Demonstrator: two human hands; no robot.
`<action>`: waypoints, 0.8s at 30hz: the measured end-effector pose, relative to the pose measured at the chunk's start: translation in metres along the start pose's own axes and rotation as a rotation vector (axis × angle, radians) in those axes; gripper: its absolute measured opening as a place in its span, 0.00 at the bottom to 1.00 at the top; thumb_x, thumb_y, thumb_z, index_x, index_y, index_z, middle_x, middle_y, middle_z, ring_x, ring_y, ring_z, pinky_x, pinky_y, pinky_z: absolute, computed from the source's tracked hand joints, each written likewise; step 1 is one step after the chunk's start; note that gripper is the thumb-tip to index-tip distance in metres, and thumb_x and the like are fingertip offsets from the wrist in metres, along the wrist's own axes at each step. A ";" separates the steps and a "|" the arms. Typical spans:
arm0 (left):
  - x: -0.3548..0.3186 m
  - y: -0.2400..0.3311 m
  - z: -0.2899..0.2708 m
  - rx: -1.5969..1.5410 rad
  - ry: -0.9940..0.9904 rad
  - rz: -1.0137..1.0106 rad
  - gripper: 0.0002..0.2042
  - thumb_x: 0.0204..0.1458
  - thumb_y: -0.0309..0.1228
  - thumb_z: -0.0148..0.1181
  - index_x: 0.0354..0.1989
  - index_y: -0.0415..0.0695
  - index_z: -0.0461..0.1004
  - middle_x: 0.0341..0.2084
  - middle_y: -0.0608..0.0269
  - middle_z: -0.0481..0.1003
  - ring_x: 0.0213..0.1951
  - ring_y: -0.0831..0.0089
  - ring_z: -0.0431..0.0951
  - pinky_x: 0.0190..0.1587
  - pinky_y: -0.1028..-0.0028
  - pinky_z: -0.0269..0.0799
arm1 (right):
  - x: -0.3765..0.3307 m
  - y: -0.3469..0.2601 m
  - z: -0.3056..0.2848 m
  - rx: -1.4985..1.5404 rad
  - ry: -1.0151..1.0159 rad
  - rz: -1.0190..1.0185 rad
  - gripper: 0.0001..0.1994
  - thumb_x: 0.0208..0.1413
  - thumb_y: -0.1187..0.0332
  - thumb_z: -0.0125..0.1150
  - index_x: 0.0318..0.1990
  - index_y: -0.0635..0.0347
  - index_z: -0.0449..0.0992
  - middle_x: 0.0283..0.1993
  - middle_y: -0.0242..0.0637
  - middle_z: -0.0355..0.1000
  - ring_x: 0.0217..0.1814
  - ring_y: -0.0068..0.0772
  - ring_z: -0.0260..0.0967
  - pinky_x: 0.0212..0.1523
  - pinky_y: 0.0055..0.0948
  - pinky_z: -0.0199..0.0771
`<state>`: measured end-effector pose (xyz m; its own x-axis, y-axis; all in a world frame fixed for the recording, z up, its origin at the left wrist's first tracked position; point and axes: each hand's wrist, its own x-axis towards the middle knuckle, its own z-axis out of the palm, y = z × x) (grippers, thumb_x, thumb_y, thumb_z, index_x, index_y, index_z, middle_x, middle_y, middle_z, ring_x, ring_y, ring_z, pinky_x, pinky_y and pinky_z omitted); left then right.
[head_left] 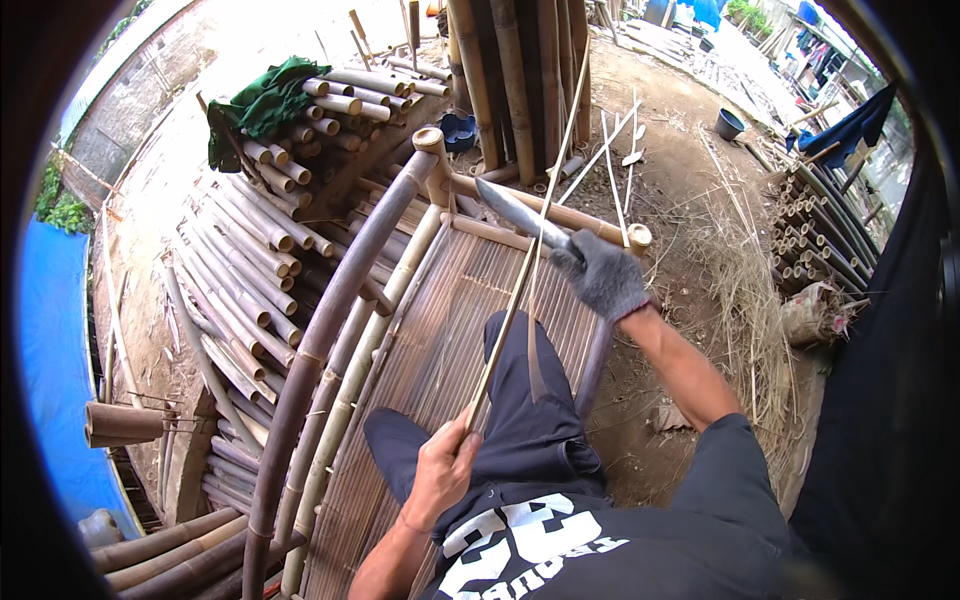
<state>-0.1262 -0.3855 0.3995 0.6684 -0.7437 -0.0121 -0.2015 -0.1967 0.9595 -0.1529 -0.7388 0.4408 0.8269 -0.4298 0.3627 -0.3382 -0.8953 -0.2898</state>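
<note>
My bare left hand (446, 466) is closed round the near end of a long, thin bamboo strip (512, 328), just above my lap. The strip slants up and away past the far end of the slatted bamboo bench (425, 335) I sit on. In a grey knitted glove, my right hand (604, 278) is wrapped round the handle of a large broad-bladed knife (512, 210). Its blade points up and left, crossing the strip near the gloved hand. A thinner sliver (533, 345) hangs beside the strip over my leg; I cannot tell whether it is still joined.
Cut bamboo poles (235, 260) lie stacked to the left, below a green cloth (265, 100). The bench's thick curved rail (325, 315) rises on my left. Tall poles (515, 85) stand beyond its end. Loose strips (612, 170), fibre shavings (765, 330) and another pole stack (810, 240) lie to the right.
</note>
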 end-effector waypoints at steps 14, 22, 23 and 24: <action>-0.038 0.001 -0.020 0.129 -0.061 0.031 0.21 0.54 0.17 0.58 0.58 0.37 0.71 0.22 0.60 0.63 0.23 0.72 0.65 0.28 0.73 0.64 | -0.022 0.006 0.000 0.090 -0.023 -0.328 0.19 0.60 0.47 0.57 0.29 0.53 0.71 0.22 0.40 0.71 0.23 0.39 0.73 0.24 0.37 0.74; -0.056 -0.012 -0.030 0.169 -0.105 -0.002 0.21 0.53 0.18 0.60 0.58 0.36 0.71 0.21 0.59 0.63 0.22 0.70 0.64 0.28 0.71 0.64 | -0.007 0.029 0.001 -0.056 0.071 -0.330 0.19 0.64 0.48 0.52 0.33 0.54 0.76 0.24 0.42 0.74 0.26 0.39 0.76 0.27 0.41 0.77; -0.064 -0.011 -0.032 0.160 -0.139 -0.026 0.21 0.53 0.18 0.60 0.58 0.36 0.71 0.21 0.58 0.63 0.22 0.69 0.65 0.28 0.71 0.64 | 0.006 0.053 -0.009 -0.078 0.052 -0.147 0.20 0.64 0.46 0.51 0.32 0.53 0.75 0.23 0.40 0.73 0.25 0.36 0.74 0.26 0.40 0.75; -0.068 -0.012 -0.034 0.161 -0.156 -0.035 0.21 0.53 0.18 0.60 0.57 0.37 0.71 0.21 0.58 0.63 0.22 0.69 0.65 0.28 0.71 0.64 | 0.019 0.078 -0.013 -0.094 0.029 0.037 0.21 0.64 0.43 0.49 0.32 0.51 0.74 0.23 0.37 0.72 0.24 0.32 0.72 0.24 0.40 0.74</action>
<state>-0.1447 -0.3111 0.3985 0.5607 -0.8219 -0.1005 -0.3000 -0.3148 0.9005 -0.1693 -0.8188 0.4367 0.8002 -0.4650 0.3787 -0.4102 -0.8851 -0.2201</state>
